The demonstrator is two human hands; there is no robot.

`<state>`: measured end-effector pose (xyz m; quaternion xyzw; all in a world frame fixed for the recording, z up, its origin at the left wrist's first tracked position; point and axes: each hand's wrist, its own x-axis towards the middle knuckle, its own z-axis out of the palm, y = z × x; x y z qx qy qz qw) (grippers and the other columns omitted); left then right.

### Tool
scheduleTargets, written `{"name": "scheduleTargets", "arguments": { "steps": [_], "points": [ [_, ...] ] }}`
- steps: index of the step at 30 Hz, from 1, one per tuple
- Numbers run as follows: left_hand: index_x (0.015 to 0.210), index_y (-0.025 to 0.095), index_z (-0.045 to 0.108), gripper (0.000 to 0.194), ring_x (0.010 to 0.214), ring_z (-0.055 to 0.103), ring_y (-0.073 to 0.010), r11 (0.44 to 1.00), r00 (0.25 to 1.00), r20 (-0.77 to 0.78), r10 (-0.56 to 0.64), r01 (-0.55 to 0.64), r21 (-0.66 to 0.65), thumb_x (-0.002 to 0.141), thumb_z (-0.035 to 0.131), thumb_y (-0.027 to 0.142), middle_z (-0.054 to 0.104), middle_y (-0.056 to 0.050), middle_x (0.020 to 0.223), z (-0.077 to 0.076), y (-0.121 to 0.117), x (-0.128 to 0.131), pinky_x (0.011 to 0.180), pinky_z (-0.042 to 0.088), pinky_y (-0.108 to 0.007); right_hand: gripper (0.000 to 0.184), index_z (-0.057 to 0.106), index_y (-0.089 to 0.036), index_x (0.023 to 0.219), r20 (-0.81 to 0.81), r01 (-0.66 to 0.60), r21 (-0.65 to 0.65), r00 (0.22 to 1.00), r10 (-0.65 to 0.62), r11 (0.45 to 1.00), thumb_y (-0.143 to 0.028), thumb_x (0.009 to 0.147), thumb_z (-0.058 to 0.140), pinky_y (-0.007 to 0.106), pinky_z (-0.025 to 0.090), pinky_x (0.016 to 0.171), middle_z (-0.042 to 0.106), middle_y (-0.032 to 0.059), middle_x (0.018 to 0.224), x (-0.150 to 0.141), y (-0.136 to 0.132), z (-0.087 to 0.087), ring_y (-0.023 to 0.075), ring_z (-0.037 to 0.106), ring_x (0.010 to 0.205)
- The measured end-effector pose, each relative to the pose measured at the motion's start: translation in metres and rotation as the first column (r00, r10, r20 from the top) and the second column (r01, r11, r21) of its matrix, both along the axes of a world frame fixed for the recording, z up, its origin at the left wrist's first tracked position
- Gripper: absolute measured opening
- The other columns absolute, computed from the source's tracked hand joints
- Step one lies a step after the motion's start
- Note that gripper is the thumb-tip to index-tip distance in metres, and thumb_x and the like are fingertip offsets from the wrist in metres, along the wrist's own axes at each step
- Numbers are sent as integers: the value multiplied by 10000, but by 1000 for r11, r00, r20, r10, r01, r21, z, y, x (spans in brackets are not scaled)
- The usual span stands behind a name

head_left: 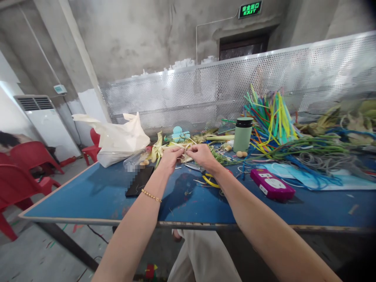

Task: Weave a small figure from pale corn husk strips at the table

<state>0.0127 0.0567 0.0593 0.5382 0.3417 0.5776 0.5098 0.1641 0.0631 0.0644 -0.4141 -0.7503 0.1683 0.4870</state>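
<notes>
The left hand and right hand meet near the middle of the frame, above the blue bench. On each, the fingers are drawn together in a pinch with almost no gap, seemingly on a thin pale strand between them. The two grips sit close, probably because so slight a piece needs steadying from both sides. Its long axis is hard to read: it seems to stand roughly upright in the frame, but which way its ends point cannot be told. Pale husks lie just behind, left of centre, apparently within easy reach. The green flask, right of centre, stands upright; the purple box lies flat, lower right.
</notes>
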Motion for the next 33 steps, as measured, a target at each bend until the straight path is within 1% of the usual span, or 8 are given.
{"name": "scheduleTargets", "arguments": {
  "steps": [3,8,18,22,25,28,30,33],
  "points": [
    [686,126,690,334,541,472,-88,998,996,-68,51,-49,31,531,854,372,557,-5,585,0,-1,0,489,289,-223,269,556,-158,511,3,-15,12,1000,15,1000,-303,737,542,238,276,519,409,-31,492,-1,-1,0,99,364,527],
    [612,130,655,344,487,410,-82,987,981,-140,132,-118,107,601,815,434,514,2,503,-1,1,-2,488,268,-244,292,551,-160,520,10,-63,-7,998,63,998,-364,729,567,232,281,521,418,-35,498,-4,-2,-2,98,368,534],
    [520,151,577,324,483,367,-85,961,940,-230,252,-214,177,665,754,379,476,11,467,-5,6,-2,495,248,-243,271,491,-177,461,132,32,45,991,-38,998,-255,714,549,250,268,520,412,-35,446,-13,-4,0,96,364,492],
    [539,153,580,317,474,373,-80,964,950,-206,235,-201,172,683,748,379,483,15,472,-3,4,-4,489,256,-240,310,546,-175,489,123,23,33,992,-27,999,-310,767,559,263,270,523,434,-25,476,-9,-3,1,108,373,507],
    [597,149,618,260,473,405,-84,965,957,-169,235,-210,156,682,750,356,534,5,495,-2,2,-3,490,278,-238,344,617,-155,524,50,147,20,988,-148,989,-340,805,549,273,257,520,422,-17,481,0,-2,5,117,391,518],
    [625,140,641,230,495,449,-90,974,970,-146,194,-173,146,656,763,333,571,-9,524,-1,1,-1,505,311,-232,294,702,-135,624,-32,250,28,968,-249,968,-335,798,574,265,272,521,493,-6,502,7,0,9,120,436,530],
    [632,136,645,234,499,463,-89,983,982,-118,147,-131,129,633,774,331,583,-15,539,0,1,0,505,314,-229,280,711,-134,640,-50,239,28,970,-237,971,-339,788,591,253,291,515,546,6,513,9,1,9,121,462,530],
    [623,131,637,263,477,449,-79,993,995,-41,95,-91,81,596,799,337,572,-9,528,0,2,0,493,303,-227,278,698,-139,616,-42,122,-24,992,-123,992,-330,785,588,233,341,515,621,28,547,8,1,6,127,519,538]
  ]
}}
